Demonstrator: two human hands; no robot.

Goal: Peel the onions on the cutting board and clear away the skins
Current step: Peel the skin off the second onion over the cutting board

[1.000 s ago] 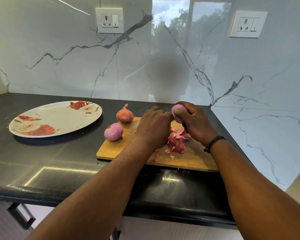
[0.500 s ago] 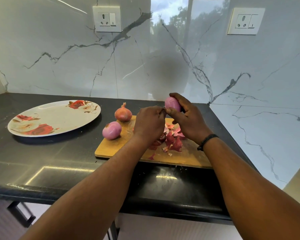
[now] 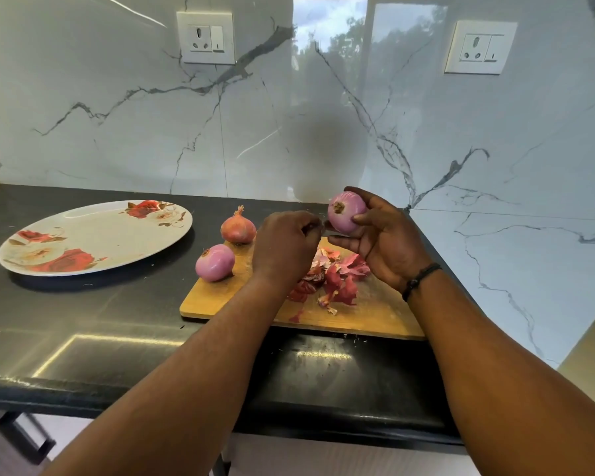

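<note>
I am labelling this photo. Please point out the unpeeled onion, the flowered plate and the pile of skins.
unpeeled onion (image 3: 238, 228): head view, middle of its brown body.
flowered plate (image 3: 93, 231): head view, bare white centre.
pile of skins (image 3: 340, 281): head view, large red piece.

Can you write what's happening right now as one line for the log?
right hand: holds peeled onion | left hand: beside it, fingers curled | skins: on cutting board | unpeeled onion: waiting

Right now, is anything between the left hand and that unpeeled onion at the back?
Nothing visible. The left hand hovers beside the unpeeled onion, with bare board between them; the right hand holds a peeled onion aside.
</note>
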